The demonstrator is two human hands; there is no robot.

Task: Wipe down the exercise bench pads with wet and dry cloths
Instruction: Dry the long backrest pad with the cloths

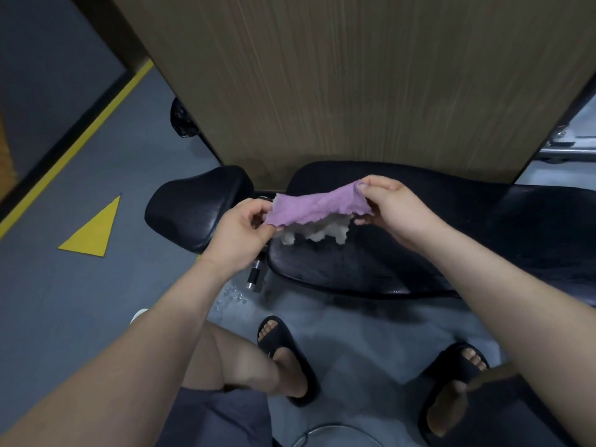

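A purple cloth with a white underside [314, 209] hangs stretched between both hands above the bench. My left hand [240, 225] pinches its left end and my right hand [392, 206] pinches its right end. Below the cloth lies the large black bench pad [387, 262], its surface looking wet and streaked. A smaller black pad [193, 204] sits to the left, and another black pad [548, 221] continues to the right.
A wooden panel [371, 75] rises just behind the bench. Grey floor with a yellow triangle [93, 230] and yellow line lies to the left. Water drops [230, 296] spot the floor near a metal pin [254, 274]. My sandalled feet stand below the pad.
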